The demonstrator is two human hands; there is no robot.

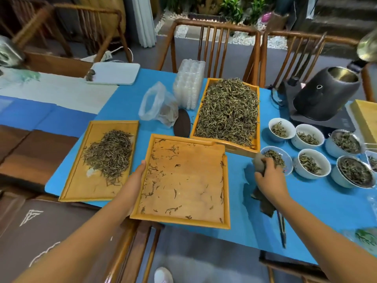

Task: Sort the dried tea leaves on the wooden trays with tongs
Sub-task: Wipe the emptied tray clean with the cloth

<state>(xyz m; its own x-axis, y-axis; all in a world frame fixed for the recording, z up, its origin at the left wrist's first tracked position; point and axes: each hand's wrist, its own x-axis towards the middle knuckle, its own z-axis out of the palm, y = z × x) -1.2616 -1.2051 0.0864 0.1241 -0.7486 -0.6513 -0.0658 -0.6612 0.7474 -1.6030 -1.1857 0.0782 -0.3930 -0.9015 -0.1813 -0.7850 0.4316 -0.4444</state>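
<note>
Centrally we see the near tray point(183, 180) almost bare, left hand point(137, 176) flat on its edge; right hand point(267, 176) clenches a cloth point(260, 163) beside leaf-filled bowls point(312, 163); tongs point(282, 231) lie at the counter's point(316, 211) near edge.

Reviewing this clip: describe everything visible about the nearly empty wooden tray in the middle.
The middle tray is a light, bamboo-like rectangular board with a raised rim, notched at its far right corner. It lies flat on the blue table cover, its near edge reaching the table's edge. Only scattered dried tea leaves remain on it, mostly along the left side and near edge. The left hand rests against its left rim. Its far right corner comes close to the full tray; contact cannot be told.
</note>
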